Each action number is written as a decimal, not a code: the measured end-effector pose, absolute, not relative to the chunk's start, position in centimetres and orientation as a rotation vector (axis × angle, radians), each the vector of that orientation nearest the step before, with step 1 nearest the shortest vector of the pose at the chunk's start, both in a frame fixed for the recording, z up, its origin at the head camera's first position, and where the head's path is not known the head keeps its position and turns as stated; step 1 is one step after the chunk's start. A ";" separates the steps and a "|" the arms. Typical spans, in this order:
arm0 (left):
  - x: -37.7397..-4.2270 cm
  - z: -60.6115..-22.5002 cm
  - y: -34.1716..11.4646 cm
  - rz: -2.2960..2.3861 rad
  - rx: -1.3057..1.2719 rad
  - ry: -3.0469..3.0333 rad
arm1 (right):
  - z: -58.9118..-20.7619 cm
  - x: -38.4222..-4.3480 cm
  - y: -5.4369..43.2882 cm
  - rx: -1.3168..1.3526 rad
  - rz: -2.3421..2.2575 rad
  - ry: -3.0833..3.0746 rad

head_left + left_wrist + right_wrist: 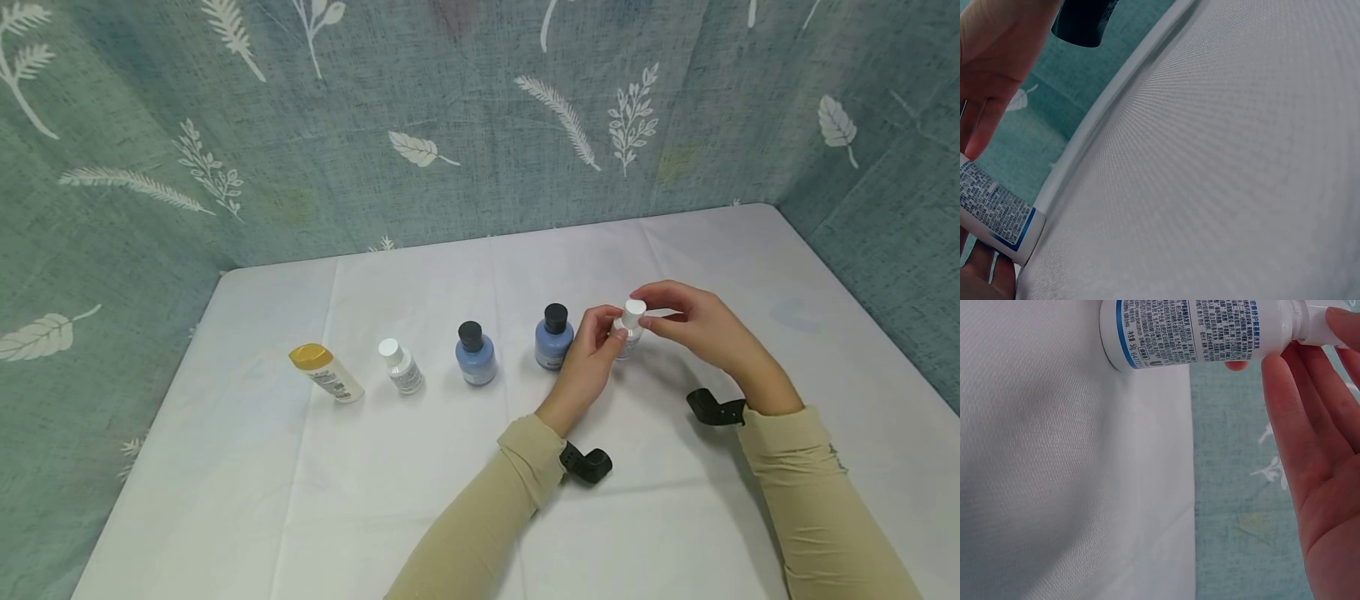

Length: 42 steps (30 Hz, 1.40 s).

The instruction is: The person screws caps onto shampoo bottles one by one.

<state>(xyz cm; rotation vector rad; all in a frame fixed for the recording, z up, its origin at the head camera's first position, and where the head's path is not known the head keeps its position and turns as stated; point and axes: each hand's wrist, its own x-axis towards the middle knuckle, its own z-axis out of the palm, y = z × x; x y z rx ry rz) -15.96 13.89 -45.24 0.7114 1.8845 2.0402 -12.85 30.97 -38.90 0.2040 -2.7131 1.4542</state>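
Note:
A small white bottle (628,343) with a printed label stands upright on the right part of the table. My left hand (587,360) grips its body from the left, fingers behind and thumb in front. At its white cap (634,309), my right hand (697,323) pinches with thumb and forefinger from the right. The left wrist view shows the label side of the bottle (997,206), its base down at the tablecloth. In the right wrist view the bottle (1197,331) lies across the top, the right hand's fingers beside its neck.
Left of the hands stand a blue bottle with a black cap (554,337), a second blue bottle (476,354), a white bottle with a white cap (402,367) and a cream bottle with a gold cap (327,372). A leaf-patterned curtain (465,192) hangs behind the white-covered table (375,500).

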 end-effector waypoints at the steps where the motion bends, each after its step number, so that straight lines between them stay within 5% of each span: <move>1: -15.8 -44.9 13.8 2.040 0.708 1.883 | -38.7 -12.8 30.9 0.199 1.463 -2.709; 10: -15.0 -43.1 13.3 2.030 0.698 1.889 | -36.5 -11.7 29.4 0.179 1.502 -2.700; 17: -16.1 -45.9 14.1 2.037 0.718 1.913 | -38.9 -12.7 31.0 0.248 1.487 -2.713; 29: -15.3 -43.8 13.5 2.027 0.695 1.895 | -39.5 -13.1 31.4 0.240 1.500 -2.691; 42: -15.1 -43.1 13.4 2.017 0.700 1.918 | -37.0 -11.9 29.6 0.309 1.435 -2.706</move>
